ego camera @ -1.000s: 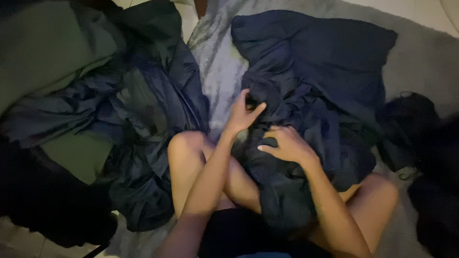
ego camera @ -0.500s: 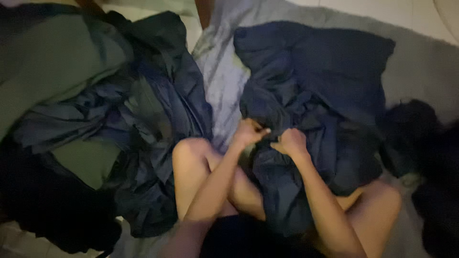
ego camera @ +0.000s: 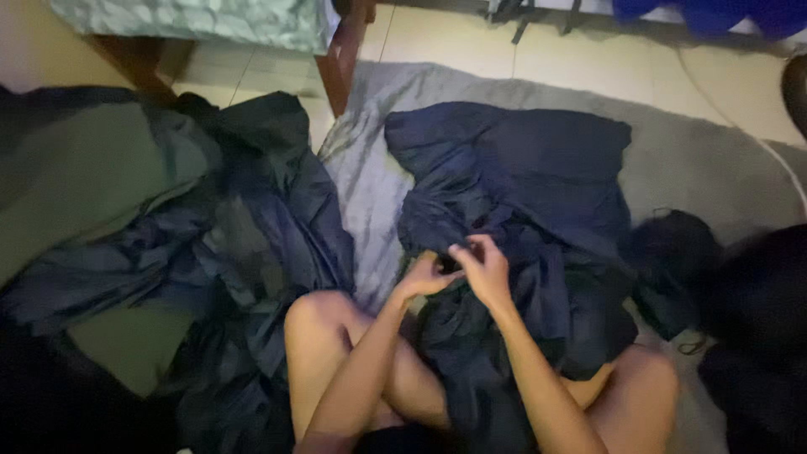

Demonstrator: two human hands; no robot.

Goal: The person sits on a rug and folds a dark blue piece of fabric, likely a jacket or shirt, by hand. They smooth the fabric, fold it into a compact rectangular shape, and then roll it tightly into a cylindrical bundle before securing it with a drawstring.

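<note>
Both the left hand (ego camera: 427,274) and right hand (ego camera: 481,267) pinch a fold of the navy garment (ego camera: 521,193) on the grey blanket (ego camera: 698,160); dim light hides what lies between the fingers.

**Dark blues on grey, green at the edge**

The garment (ego camera: 521,219) pinched by both hands is plain dark navy, without any print. It lies on a mid-grey blanket (ego camera: 698,160), paler and faintly mottled near the left knee. The crumpled heap (ego camera: 252,244) beside it is navy too, with duller grey-blue folds. A flat olive-green cloth (ego camera: 76,176) sits further left. The floor tiles (ego camera: 538,42) are cream. A bedspread (ego camera: 193,18) shows a pale teal mottled pattern. A black bundle (ego camera: 756,319) lies right.
</note>
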